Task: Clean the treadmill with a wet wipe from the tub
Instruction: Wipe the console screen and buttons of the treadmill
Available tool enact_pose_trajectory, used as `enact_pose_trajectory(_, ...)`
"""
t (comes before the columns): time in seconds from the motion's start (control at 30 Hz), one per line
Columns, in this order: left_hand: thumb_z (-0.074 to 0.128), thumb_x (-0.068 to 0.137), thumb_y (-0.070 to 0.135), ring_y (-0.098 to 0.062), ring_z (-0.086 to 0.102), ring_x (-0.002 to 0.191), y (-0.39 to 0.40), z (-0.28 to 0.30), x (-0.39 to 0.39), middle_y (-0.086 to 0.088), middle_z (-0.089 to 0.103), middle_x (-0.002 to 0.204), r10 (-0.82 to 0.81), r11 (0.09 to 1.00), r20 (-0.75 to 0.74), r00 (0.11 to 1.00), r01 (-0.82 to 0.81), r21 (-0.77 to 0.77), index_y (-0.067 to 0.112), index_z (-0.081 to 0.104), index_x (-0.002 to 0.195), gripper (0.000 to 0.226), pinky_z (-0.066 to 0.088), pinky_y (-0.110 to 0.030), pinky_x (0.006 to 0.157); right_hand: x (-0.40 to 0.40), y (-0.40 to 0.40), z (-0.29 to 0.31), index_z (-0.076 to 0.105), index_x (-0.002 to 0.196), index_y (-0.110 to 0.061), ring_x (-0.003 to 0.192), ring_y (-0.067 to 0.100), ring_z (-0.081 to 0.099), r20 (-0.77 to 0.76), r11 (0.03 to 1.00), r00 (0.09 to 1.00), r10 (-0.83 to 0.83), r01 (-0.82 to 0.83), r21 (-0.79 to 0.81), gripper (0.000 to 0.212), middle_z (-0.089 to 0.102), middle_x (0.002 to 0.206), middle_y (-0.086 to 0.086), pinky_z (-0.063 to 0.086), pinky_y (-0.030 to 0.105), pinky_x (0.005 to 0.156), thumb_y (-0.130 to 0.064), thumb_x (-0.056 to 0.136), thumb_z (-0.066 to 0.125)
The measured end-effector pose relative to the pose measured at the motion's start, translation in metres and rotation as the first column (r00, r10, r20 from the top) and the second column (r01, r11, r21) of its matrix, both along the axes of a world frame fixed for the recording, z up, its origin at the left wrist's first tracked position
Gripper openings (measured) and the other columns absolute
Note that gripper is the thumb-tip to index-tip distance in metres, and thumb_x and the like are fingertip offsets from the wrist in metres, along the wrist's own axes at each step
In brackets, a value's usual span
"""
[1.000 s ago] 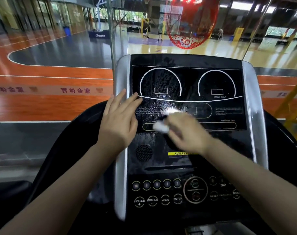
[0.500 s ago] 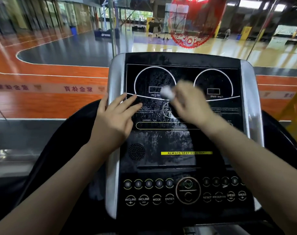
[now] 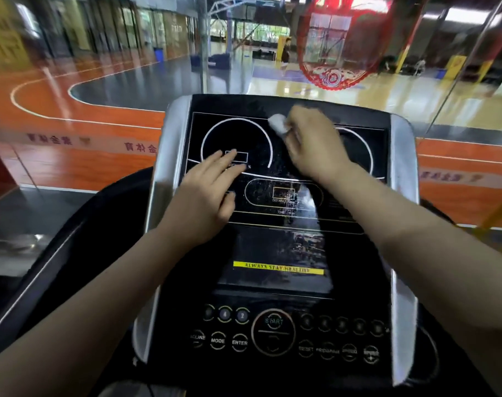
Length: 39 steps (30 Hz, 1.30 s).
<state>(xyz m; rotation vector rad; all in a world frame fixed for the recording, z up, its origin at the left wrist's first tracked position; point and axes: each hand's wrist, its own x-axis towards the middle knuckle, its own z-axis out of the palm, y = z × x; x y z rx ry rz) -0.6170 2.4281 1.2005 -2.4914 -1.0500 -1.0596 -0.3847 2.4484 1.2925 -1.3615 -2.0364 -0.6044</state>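
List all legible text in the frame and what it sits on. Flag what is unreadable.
"START": round centre button on the treadmill console.
"MODE": button.
"ENTER": button.
"4" and "2": small round buttons.
"%": beside the left dial.
"ALWAYS STAY HEALTHY": yellow strip, smeared, last word partly guessed.
Blurred: other buttons, display captions, floor banner characters.

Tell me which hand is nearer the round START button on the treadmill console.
Left. The left hand rests flat on the black display panel, up and left of the round START button. The right hand, holding the white wet wipe, is farther up near the console's top.
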Motion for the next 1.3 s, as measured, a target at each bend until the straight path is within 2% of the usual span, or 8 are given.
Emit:
enact_pose_trajectory(0.17,0.042,0.088,0.022,-0.034,0.038,0.141,0.001,-0.004,0.008,-0.011,0.043,0.153,0.114,0.993,-0.092,0.989,-0.118,-0.033,0.012,0.048,0.144,0.057,0.030,-0.050,0.116,0.002,-0.118,-0.098,0.047,0.087,-0.027,0.069,0.021,0.056,0.280,0.759,0.755,0.593,-0.408,-0.507,0.017,0.057,0.076,-0.001,0.049,0.032,0.061,-0.016,0.086,0.059)
enact_pose_trajectory(0.27,0.041,0.094,0.020,-0.028,0.035,0.145,-0.001,-0.014,0.005,-0.008,0.040,0.156,0.065,0.998,-0.111,0.992,-0.067,-0.007,0.013,0.047,0.145,0.052,0.028,-0.048,0.119,0.017,-0.103,-0.085,0.050,0.083,-0.021,0.065,0.018,0.050,0.434,0.738,0.602,0.670,-0.476,-0.479,0.010,0.054,0.072,-0.001,0.047,0.031,0.062,-0.013,0.085,0.056)
enact_pose_trajectory(0.47,0.042,0.088,0.018,-0.027,0.034,0.145,-0.006,-0.016,0.001,-0.004,0.040,0.155,0.059,0.998,-0.105,0.993,-0.062,-0.026,0.014,0.052,0.142,0.055,0.030,-0.046,0.117,0.030,0.006,0.031,0.050,0.082,-0.011,0.079,0.040,0.057,0.094,0.996,0.992,-0.089,0.090,0.001,0.024,0.061,0.082,0.020,0.039,0.039,0.059,-0.029,0.096,0.046)
enact_pose_trajectory(0.77,0.042,0.085,0.016,-0.029,0.039,0.142,-0.006,-0.015,0.002,-0.006,0.045,0.152,0.046,0.999,-0.072,0.996,-0.047,-0.019,0.011,0.055,0.139,0.055,0.034,-0.050,0.114,0.043,-0.116,-0.096,0.040,0.076,-0.027,0.057,0.006,0.041,0.374,0.787,0.717,0.588,-0.401,-0.468,0.018,0.046,0.054,-0.013,0.038,0.021,0.060,-0.024,0.088,0.053)
enact_pose_trajectory(0.87,0.042,0.086,0.016,-0.029,0.039,0.142,-0.007,-0.014,0.004,-0.005,0.045,0.152,0.052,0.998,-0.061,0.997,-0.053,-0.014,0.012,0.056,0.139,0.054,0.035,-0.049,0.114,0.047,-0.054,-0.029,0.049,0.069,-0.013,0.042,0.013,0.042,0.429,0.962,0.875,0.224,-0.129,-0.241,0.023,0.044,0.041,0.001,0.031,0.022,0.045,-0.027,0.087,0.052)
enact_pose_trajectory(1.0,0.042,0.086,0.017,-0.029,0.040,0.142,-0.008,-0.014,0.004,-0.005,0.045,0.152,0.068,0.998,-0.064,0.996,-0.069,-0.012,0.012,0.055,0.138,0.054,0.035,-0.050,0.114,0.048,-0.023,0.017,0.030,0.063,-0.016,0.044,0.033,0.040,0.091,0.989,0.987,-0.134,0.126,0.080,0.040,0.033,0.051,0.007,0.042,0.034,0.041,-0.012,0.087,0.062)
enact_pose_trajectory(1.17,0.044,0.086,0.015,-0.030,0.042,0.140,-0.009,-0.013,0.008,-0.005,0.047,0.150,0.088,0.996,-0.047,0.995,-0.089,-0.009,0.011,0.057,0.135,0.051,0.029,-0.042,0.118,0.063,-0.098,-0.086,0.036,0.080,-0.023,0.062,0.024,0.045,0.274,0.847,0.804,0.527,-0.474,-0.238,0.021,0.049,0.065,0.003,0.035,0.031,0.062,-0.020,0.092,0.053)
enact_pose_trajectory(1.3,0.048,0.085,0.010,-0.033,0.045,0.136,-0.008,-0.012,0.011,-0.009,0.050,0.147,0.091,0.996,-0.046,0.995,-0.090,0.021,0.007,0.059,0.131,0.047,0.028,-0.041,0.119,0.080,-0.103,-0.091,0.036,0.083,-0.025,0.063,0.017,0.044,0.502,0.759,0.571,0.650,-0.518,-0.394,0.028,0.050,0.065,-0.005,0.038,0.027,0.065,-0.020,0.087,0.064)
